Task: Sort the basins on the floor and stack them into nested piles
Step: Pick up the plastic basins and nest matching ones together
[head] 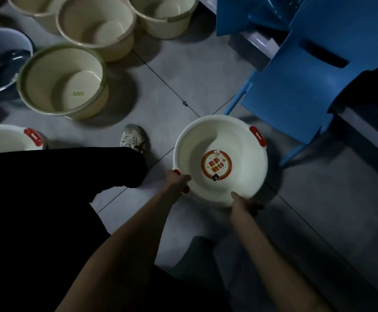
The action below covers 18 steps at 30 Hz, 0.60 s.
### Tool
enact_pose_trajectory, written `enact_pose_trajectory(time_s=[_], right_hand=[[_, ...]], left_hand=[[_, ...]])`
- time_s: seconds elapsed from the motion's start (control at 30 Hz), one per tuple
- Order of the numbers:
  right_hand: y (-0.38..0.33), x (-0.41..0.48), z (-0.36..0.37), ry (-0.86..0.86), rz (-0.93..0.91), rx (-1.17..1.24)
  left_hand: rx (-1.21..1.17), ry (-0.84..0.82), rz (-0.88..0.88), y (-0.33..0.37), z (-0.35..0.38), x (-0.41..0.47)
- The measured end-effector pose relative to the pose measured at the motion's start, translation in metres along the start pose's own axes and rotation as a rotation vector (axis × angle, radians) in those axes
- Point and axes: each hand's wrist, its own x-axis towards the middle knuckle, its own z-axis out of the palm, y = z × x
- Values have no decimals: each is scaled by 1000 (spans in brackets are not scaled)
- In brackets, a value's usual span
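Observation:
A white basin [239, 154] with red handles and a round red label inside is held just above the grey floor at centre right. My left hand [178, 181] grips its near-left red handle. My right hand [243, 202] grips the near rim, thumb inside. A second white basin with a red handle [6, 139] sits at the left edge. A cream basin with a green rim [62, 79] stands at the upper left. Beyond it are more cream basins [95, 25] [163, 14] [33, 10], and a light blue basin [1, 59] is at the far left.
A blue plastic chair [296, 75] stands right behind the held basin, one leg close to its rim. A dark cabinet [370, 104] fills the right edge. My black-trousered leg and white shoe [133, 138] are left of the basin.

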Motion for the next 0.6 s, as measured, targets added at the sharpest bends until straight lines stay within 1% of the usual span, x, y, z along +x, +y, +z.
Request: enact_pose_trajectory(time_s=[0.03, 0.1, 0.17, 0.2, 0.27, 0.33, 0.47, 0.53, 0.6], right_hand=[[1, 1, -1, -52, 49, 17], [5, 7, -4, -123, 67, 26], [9, 15, -4, -106, 43, 94], [7, 10, -5, -132, 53, 110], [6, 0, -3, -240, 123, 143], [7, -8, -1, -283, 166, 143], [1, -38, 8, -358, 183, 50], [-1, -48, 15, -406, 213, 14], [-3, -61, 24, -465, 220, -17]], left_hand=[[-65, -2, -34, -1, 1, 0], [-149, -24, -98, -8, -1, -1], [-215, -31, -143, -15, -4, -1], [-240, -20, -140, -16, -6, -1], [-284, 18, -108, -14, -11, -2], [-262, 48, -59, -7, -18, -6], [-240, 99, 30, 9, -38, -19], [-205, 163, 50, 15, -49, -20], [-188, 265, 83, 20, -66, -22]])
